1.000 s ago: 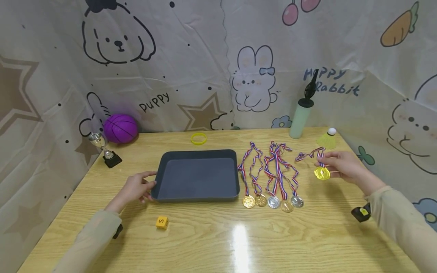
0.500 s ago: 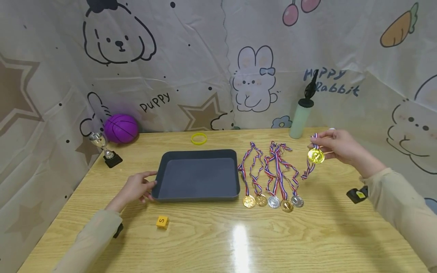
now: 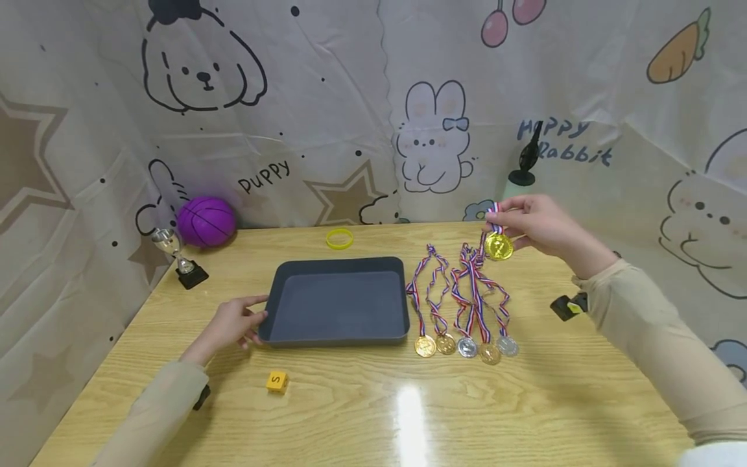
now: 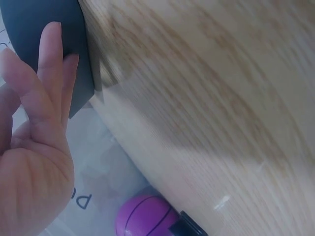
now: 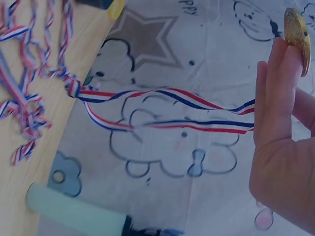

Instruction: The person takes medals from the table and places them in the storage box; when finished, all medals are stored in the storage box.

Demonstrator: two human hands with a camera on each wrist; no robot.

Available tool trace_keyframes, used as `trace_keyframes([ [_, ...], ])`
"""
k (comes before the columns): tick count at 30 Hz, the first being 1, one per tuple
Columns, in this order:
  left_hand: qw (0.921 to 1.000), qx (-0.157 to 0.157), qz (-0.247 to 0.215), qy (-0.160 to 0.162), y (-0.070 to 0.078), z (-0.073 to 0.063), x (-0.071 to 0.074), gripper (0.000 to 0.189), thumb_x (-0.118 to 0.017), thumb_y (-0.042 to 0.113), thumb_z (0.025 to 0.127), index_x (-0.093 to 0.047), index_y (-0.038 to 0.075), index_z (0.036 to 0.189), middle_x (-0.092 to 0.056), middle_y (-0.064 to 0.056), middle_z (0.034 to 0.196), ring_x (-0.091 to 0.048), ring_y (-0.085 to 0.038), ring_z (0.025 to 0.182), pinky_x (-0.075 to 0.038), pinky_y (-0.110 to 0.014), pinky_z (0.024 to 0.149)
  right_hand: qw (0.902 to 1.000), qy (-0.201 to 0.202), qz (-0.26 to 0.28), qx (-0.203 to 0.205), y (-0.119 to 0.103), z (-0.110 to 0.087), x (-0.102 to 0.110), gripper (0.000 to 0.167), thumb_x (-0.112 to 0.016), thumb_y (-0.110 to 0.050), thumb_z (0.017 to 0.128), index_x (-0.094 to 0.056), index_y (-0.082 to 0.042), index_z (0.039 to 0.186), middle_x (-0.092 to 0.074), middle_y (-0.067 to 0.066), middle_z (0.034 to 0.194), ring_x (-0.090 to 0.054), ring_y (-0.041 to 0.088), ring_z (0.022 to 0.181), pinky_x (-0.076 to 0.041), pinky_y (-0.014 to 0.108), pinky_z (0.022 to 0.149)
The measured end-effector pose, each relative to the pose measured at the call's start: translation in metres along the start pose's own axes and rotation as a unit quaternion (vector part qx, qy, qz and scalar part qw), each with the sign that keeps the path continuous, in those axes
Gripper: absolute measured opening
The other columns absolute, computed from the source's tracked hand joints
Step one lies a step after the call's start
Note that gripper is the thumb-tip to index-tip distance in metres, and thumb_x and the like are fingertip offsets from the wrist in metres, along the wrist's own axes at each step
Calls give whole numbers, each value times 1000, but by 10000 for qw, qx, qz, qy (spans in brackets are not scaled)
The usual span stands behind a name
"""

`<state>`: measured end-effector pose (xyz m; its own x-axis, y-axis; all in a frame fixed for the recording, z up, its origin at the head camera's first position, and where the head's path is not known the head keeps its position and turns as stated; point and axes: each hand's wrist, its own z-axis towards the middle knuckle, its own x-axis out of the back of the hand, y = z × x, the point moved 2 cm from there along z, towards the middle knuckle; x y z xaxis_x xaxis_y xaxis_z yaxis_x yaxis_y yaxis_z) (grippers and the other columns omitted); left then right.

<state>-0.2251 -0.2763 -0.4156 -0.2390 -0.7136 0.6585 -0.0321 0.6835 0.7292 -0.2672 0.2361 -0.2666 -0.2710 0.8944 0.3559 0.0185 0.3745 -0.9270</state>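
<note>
My right hand [image 3: 545, 228] pinches a gold medal [image 3: 499, 247] by its striped ribbon, above the table's back right part. In the right wrist view the red, white and blue ribbon [image 5: 167, 92] trails from the hand to a knot near the table. My left hand [image 3: 232, 322] is at the left side of a dark grey baking tray [image 3: 343, 305]. Its fingers [image 4: 51, 64] lie straight against the tray's outer wall in the left wrist view. Right of the tray, several gold and silver medals [image 3: 425, 346] lie in a row, ribbons stretched toward the back.
A yellow letter cube [image 3: 277, 382] sits in front of the tray, and a yellow wristband [image 3: 340, 239] behind it. At the back left are a purple ball [image 3: 207, 222] and a small trophy cup [image 3: 181, 258]. A pale green pump [image 5: 74, 209] stands behind my right hand.
My right hand has moved left and back, lifting the gold medal and its ribbon from the right side toward the row of medals. The left hand has stayed at the tray.
</note>
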Motion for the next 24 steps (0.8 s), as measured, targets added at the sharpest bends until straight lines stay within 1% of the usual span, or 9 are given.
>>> trace_keyframes([
  [3,10000,26,13,6,0,0,0,51,-53,12,98,-38,-3,144,-70,-15,79,-67,-21,54,-56,-33,44,9999,-20,-42,136,-14,6,-18,21,-62,-20,95,-55,-3,104,-73,-5,85,-65,9,65,-58,25,56],
  [6,10000,19,12,18,-1,0,0,51,-53,12,98,-38,-2,144,-69,-15,79,-67,-20,54,-56,-33,44,9996,-113,-20,255,-25,15,-39,19,-62,-19,94,-57,-3,104,-73,-4,85,-60,7,62,-54,22,52],
  [10,10000,-11,-23,57,-3,1,-2,50,-53,12,98,-40,-2,144,-69,-14,79,-67,-20,54,-56,-33,43,9984,-371,158,388,-32,27,-69,20,-63,-19,94,-59,-3,104,-73,-3,85,-55,8,60,-53,21,50],
  [13,10000,-36,-36,74,-4,1,-3,50,-54,12,98,-40,-2,143,-70,-14,81,-67,-20,54,-56,-33,43,9974,-467,261,480,-33,37,-89,19,-64,-19,93,-59,-4,103,-72,-4,82,-54,8,59,-53,21,50],
  [16,9999,-56,-43,87,-4,1,-4,50,-54,12,97,-40,-2,143,-70,-17,84,-67,-20,54,-56,-33,43,9964,-485,408,555,-30,49,-107,17,-63,-18,94,-59,-3,102,-73,-5,81,-57,7,59,-55,23,51],
  [18,9999,-49,-55,105,-4,1,-3,50,-54,12,97,-41,-2,143,-70,-18,85,-67,-20,54,-56,-33,44,9963,-446,472,555,-24,57,-119,17,-62,-17,94,-59,-2,102,-74,-2,85,-60,9,61,-57,24,52],
  [20,9999,-9,-64,129,-4,1,-3,50,-54,12,97,-41,-1,143,-70,-19,86,-67,-20,54,-56,-33,44,9965,-442,476,524,-14,65,-131,19,-61,-17,95,-58,-1,105,-74,4,91,-63,10,64,-60,27,57],
  [21,9999,-2,-66,132,-4,1,-3,50,-54,12,97,-41,-1,143,-70,-19,86,-67,-20,54,-56,-33,44,9968,-428,460,497,-9,68,-137,20,-60,-17,95,-57,0,105,-73,9,95,-64,10,65,-61,29,59],
  [24,9999,13,-73,142,-4,0,-2,49,-53,12,97,-41,-1,143,-70,-19,86,-67,-20,54,-56,-33,44,9978,-379,399,367,11,75,-153,21,-60,-17,96,-56,1,105,-71,18,104,-64,9,64,-61,32,60],
])
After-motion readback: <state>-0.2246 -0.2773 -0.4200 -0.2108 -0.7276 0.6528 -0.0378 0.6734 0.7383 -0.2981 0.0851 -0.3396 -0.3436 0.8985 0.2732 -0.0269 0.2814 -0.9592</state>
